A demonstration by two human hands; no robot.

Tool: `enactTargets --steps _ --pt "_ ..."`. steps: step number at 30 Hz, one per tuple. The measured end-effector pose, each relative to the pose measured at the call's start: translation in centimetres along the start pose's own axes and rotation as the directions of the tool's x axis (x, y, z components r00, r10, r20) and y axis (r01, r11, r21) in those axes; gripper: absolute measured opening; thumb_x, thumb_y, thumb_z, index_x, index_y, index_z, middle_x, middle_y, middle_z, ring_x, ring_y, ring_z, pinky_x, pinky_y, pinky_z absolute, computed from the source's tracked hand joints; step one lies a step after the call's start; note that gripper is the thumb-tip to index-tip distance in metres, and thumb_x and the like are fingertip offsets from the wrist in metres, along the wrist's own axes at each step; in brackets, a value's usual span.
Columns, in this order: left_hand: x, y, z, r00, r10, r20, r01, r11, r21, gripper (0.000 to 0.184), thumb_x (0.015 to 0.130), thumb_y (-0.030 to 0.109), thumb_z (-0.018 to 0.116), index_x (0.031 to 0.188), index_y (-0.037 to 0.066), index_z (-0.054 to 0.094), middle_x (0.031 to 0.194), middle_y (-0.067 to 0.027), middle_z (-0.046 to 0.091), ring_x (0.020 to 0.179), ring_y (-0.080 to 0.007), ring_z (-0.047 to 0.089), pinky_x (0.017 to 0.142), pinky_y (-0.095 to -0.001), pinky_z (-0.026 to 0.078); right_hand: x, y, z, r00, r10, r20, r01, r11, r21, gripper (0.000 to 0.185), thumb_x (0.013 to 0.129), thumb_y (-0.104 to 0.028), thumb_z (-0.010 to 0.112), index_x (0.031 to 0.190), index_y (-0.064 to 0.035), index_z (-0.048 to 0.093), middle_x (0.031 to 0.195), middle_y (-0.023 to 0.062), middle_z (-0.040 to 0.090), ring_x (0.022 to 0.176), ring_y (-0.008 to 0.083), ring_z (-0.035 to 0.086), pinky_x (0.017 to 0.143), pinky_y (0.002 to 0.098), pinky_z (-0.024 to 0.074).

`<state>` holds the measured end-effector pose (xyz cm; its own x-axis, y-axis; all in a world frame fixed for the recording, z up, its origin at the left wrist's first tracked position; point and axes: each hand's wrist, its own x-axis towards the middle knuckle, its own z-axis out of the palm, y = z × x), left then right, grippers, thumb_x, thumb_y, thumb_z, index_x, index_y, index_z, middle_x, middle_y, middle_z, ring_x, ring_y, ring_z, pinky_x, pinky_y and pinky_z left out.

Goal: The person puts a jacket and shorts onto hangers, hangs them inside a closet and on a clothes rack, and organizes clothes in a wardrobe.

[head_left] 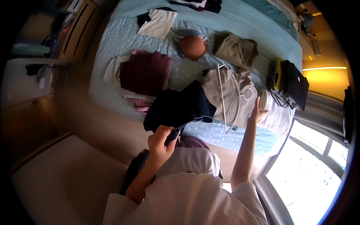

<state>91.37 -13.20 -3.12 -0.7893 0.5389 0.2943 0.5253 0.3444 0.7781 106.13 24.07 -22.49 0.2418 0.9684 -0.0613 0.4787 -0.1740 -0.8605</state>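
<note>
My left hand (161, 144) is closed on the waistband edge of a dark navy garment (176, 107), which looks like denim and spreads over the bed's near edge. Reaching out to the right, my right hand (258, 111) grips the near end of a folded white garment (278, 119), its thumb stretched along the fold and its other fingers partly hidden. Just left of that hand, white clothes hangers (222, 93) lie on a beige garment (213, 88).
The bed (101, 65) also bears a maroon folded pile (144, 73), a rust-brown bra (193, 47), khaki folded clothing (236, 50), a black-and-cream top (159, 22) and a dark stack (294, 82). A bright window (303, 180) is at right, with open shelving (32, 62) at left.
</note>
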Motion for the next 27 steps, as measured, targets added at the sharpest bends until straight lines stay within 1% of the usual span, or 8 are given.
enactTargets --steps 1,3,5,7,11,13,17,27 --pt "0.2 0.3 0.3 0.999 0.011 -0.044 -0.011 1.0 0.016 0.022 0.075 0.0 0.066 0.095 0.002 0.056 0.078 -0.0104 0.059 0.059 -0.027 0.06 0.049 -0.0315 0.046 -1.0 -1.2 -1.2 0.88 -0.455 -0.136 0.382 0.849 -0.364 0.077 0.075 -0.039 0.076 0.128 0.0025 0.04 0.122 0.0165 0.05 0.097 0.025 0.052 0.08 0.0344 0.0451" --pt "0.4 0.9 1.0 1.0 -0.013 -0.007 0.014 0.999 0.039 0.026 0.077 0.0 0.065 0.099 0.001 0.052 0.081 -0.0132 0.058 0.063 -0.0304 0.061 0.052 -0.0339 0.047 -7.3 -7.4 -6.1 0.896 -0.276 0.347 0.208 0.953 0.221 0.042 0.089 -0.032 0.062 0.113 0.0014 0.054 0.102 0.013 0.06 0.085 0.0187 0.056 0.072 0.0311 0.0462" --pt "0.4 1.6 2.1 0.996 -0.053 0.073 0.053 0.999 -0.008 0.033 0.075 -0.001 0.065 0.105 0.001 0.05 0.086 -0.0157 0.057 0.07 -0.0334 0.061 0.057 -0.0362 0.049 -14.9 -9.1 -9.5 0.516 -0.306 0.8 0.033 0.94 0.339 0.037 0.099 -0.03 0.04 0.093 -0.0011 0.062 0.081 0.0069 0.063 0.073 0.0117 0.057 0.063 0.025 0.0432" --pt "0.1 2.0 3.0 0.965 0.028 0.26 -0.008 0.997 -0.076 0.043 0.071 0.0 0.067 0.11 0.001 0.048 0.093 -0.0165 0.056 0.076 -0.0349 0.061 0.06 -0.0382 0.049 -20.9 -12.7 -9.7 0.267 0.085 0.96 -0.196 0.98 -0.032 0.044 0.099 -0.036 0.038 0.093 0.0003 0.062 0.088 0.0098 0.064 0.075 0.0152 0.058 0.065 0.0284 0.0449" --pt "-0.4 2.7 3.7 0.843 0.078 0.532 0.01 0.987 -0.161 0.04 0.069 0.006 0.073 0.104 0.003 0.055 0.092 -0.0133 0.058 0.08 -0.0315 0.061 0.068 -0.0358 0.049 -22.1 -13.5 -7.5 0.429 0.132 0.894 -0.296 0.955 0.001 0.035 0.091 -0.031 0.059 0.087 0.0038 0.057 0.073 0.0039 0.055 0.07 0.0066 0.046 0.059 0.0259 0.0397" --pt "1.4 1.0 2.5 0.746 0.266 0.61 -0.073 0.944 -0.322 0.033 0.068 0.01 0.075 0.096 0.004 0.06 0.093 -0.0111 0.059 0.08 -0.0272 0.061 0.07 -0.0342 0.048 -20.5 -12.1 -8.0 0.336 0.036 0.941 0.016 0.999 -0.044 0.019 0.087 -0.017 0.063 0.089 0.0014 0.059 0.066 -0.0014 0.053 0.063 0.0045 0.043 0.054 0.0233 0.0377" --pt "4.6 1.1 2.8 0.932 0.23 0.282 -0.184 0.966 -0.18 0.047 0.062 0.022 0.081 0.102 0.006 0.062 0.106 -0.0094 0.06 0.097 -0.0292 0.057 0.084 -0.0381 0.045 -21.6 -12.4 -9.2 0.36 -0.221 0.907 0.034 0.974 0.224 0.014 0.085 -0.007 0.06 0.096 0.0008 0.059 0.07 0.0079 0.06 0.06 0.0103 0.051 0.057 0.0263 0.0427" --pt "6.5 1.3 3.8 0.873 0.359 0.33 -0.242 0.906 -0.347 0.043 0.058 0.009 0.078 0.099 0.002 0.067 0.102 -0.0089 0.066 0.092 -0.0247 0.063 0.078 -0.0334 0.051 -21.9 -15.6 -11.3 0.351 -0.37 0.86 0.287 0.917 0.277 0.018 0.084 -0.001 0.055 0.101 -0.0009 0.059 0.06 0.0129 0.056 0.049 0.0229 0.051 0.053 0.0316 0.0425"
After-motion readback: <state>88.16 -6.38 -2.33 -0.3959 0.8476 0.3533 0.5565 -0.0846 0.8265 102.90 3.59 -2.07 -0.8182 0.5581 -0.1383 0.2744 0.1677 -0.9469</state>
